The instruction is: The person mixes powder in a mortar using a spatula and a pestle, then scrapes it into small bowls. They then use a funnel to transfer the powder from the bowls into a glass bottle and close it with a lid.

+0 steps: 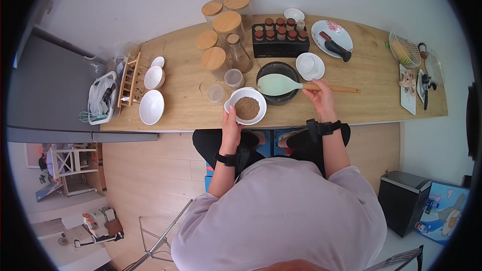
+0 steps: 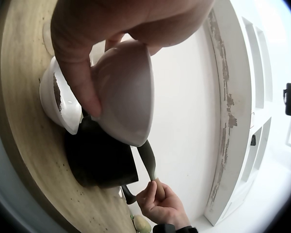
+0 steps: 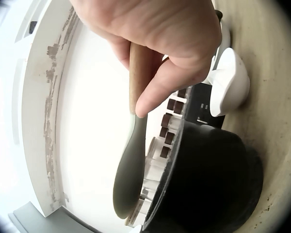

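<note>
The left hand [image 1: 232, 131] grips a white bowl [image 2: 128, 92] with brown grains [image 1: 247, 108], raised beside the black pot [image 3: 208, 179]. The pot stands a little inside the middle of the table's [image 1: 186, 105] front edge; another white bowl [image 2: 48, 104] sits lower, partly hidden. The right hand [image 1: 321, 101] pinches a mint-green spoon [image 3: 128, 174] by its wooden handle — the head above the pot. For pouring, I would bring both rims near, tilt slowly, and leave the spoon aside.
</note>
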A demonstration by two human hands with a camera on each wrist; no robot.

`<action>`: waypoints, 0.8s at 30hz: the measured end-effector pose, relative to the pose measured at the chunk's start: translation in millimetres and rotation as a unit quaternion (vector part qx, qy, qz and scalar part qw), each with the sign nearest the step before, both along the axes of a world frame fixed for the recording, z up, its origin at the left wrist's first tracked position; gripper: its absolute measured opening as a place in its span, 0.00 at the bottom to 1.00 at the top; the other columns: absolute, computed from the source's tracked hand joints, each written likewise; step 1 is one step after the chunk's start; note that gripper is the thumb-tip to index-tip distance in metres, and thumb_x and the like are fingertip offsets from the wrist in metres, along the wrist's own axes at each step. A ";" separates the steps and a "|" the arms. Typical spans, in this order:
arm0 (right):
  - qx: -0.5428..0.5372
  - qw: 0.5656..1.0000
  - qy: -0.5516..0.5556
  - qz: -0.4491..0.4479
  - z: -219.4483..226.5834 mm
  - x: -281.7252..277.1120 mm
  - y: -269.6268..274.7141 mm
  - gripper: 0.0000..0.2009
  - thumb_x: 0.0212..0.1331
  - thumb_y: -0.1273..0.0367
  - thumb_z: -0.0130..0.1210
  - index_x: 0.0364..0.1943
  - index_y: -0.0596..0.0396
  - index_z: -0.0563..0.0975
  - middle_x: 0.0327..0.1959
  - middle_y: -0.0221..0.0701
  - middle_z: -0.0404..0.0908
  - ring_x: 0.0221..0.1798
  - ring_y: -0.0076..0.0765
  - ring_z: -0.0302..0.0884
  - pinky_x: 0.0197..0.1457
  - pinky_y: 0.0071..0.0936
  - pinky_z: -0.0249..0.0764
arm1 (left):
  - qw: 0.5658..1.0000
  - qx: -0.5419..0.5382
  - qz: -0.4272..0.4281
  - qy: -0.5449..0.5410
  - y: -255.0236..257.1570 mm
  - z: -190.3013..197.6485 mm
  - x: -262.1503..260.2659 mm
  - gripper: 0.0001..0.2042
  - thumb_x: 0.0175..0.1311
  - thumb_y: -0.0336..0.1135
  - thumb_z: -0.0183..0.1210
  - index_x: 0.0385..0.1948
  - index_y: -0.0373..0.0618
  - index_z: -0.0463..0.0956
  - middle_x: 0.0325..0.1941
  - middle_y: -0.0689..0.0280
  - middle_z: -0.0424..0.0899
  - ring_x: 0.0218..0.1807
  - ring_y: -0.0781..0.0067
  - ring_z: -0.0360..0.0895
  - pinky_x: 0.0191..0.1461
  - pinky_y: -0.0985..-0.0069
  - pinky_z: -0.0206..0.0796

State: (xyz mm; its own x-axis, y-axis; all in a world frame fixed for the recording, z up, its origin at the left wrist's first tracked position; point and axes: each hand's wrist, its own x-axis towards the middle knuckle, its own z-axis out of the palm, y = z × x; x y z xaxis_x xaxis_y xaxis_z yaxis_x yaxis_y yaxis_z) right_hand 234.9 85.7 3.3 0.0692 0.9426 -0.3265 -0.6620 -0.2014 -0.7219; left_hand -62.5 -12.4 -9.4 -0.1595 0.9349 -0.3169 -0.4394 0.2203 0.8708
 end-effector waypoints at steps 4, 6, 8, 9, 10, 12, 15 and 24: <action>0.157 0.975 -0.140 0.069 53.6 -26.1 -24.8 0.05 0.62 0.74 0.59 0.30 0.59 0.77 0.33 0.34 0.82 0.38 0.31 0.82 0.43 0.28 0.82 | 1.000 0.007 0.006 -0.010 1.5 -2.3 0.6 0.25 0.78 0.55 0.44 0.70 0.54 0.58 0.64 0.65 0.70 0.61 0.70 0.73 0.54 0.67 0.74; 0.261 0.917 -0.286 0.090 66.7 -25.3 -29.4 0.07 0.62 0.74 0.60 0.27 0.61 0.78 0.32 0.31 0.83 0.37 0.28 0.80 0.42 0.24 0.77 | 1.000 0.005 -0.001 -0.005 1.2 -4.3 -1.7 0.25 0.78 0.55 0.44 0.69 0.54 0.58 0.64 0.64 0.70 0.62 0.69 0.73 0.55 0.66 0.74; 0.249 0.908 -0.336 0.026 64.4 -17.4 -16.6 0.07 0.61 0.74 0.61 0.27 0.61 0.78 0.31 0.29 0.83 0.35 0.25 0.79 0.41 0.22 0.72 | 1.000 0.003 -0.002 0.003 0.4 -4.2 -4.0 0.26 0.78 0.54 0.43 0.70 0.52 0.57 0.65 0.63 0.70 0.63 0.67 0.73 0.57 0.65 0.75; 0.242 0.901 -0.361 -0.007 63.1 -14.2 -11.3 0.07 0.61 0.74 0.61 0.27 0.61 0.79 0.30 0.28 0.83 0.35 0.24 0.78 0.40 0.21 0.70 | 1.000 0.001 -0.002 0.009 -0.1 -3.8 -3.9 0.26 0.78 0.54 0.42 0.70 0.51 0.57 0.66 0.62 0.69 0.64 0.65 0.74 0.58 0.63 0.75; 0.265 0.877 -0.402 -0.010 59.6 -14.2 -9.2 0.06 0.60 0.74 0.62 0.27 0.61 0.79 0.30 0.29 0.83 0.34 0.23 0.78 0.40 0.21 0.70 | 1.000 0.000 -0.004 0.014 0.6 -2.0 -2.7 0.26 0.78 0.54 0.42 0.70 0.50 0.56 0.67 0.60 0.69 0.65 0.63 0.74 0.59 0.62 0.76; 0.307 0.821 -0.481 -0.017 51.7 -14.6 -5.7 0.06 0.59 0.74 0.63 0.27 0.60 0.79 0.29 0.29 0.82 0.34 0.23 0.78 0.39 0.22 0.71 | 1.000 0.004 -0.003 0.009 1.0 2.8 0.2 0.26 0.78 0.54 0.42 0.70 0.50 0.56 0.67 0.61 0.69 0.65 0.63 0.74 0.59 0.62 0.76; 0.335 0.819 -0.464 0.038 52.6 -20.2 -13.7 0.06 0.57 0.75 0.64 0.26 0.60 0.79 0.28 0.30 0.82 0.32 0.25 0.78 0.38 0.24 0.71 | 1.000 0.003 0.001 0.005 2.0 3.3 2.3 0.26 0.78 0.54 0.42 0.70 0.50 0.56 0.67 0.61 0.69 0.65 0.63 0.74 0.59 0.62 0.76; 0.347 0.775 -0.522 0.077 72.2 -18.8 -0.3 0.08 0.57 0.73 0.62 0.24 0.61 0.76 0.23 0.32 0.78 0.26 0.31 0.73 0.32 0.27 0.67 | 1.000 0.014 -0.002 -0.001 2.3 -0.2 0.2 0.26 0.78 0.54 0.41 0.70 0.49 0.56 0.67 0.61 0.69 0.64 0.64 0.75 0.57 0.64 0.77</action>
State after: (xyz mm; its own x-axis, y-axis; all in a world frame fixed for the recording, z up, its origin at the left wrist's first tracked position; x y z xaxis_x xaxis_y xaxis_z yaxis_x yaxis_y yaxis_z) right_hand 216.1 85.4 75.6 -0.1776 0.8892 0.4217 0.3496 0.4576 -0.8175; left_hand -62.3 -10.0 -9.5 -0.1545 0.9441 -0.2913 -0.4396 0.1984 0.8760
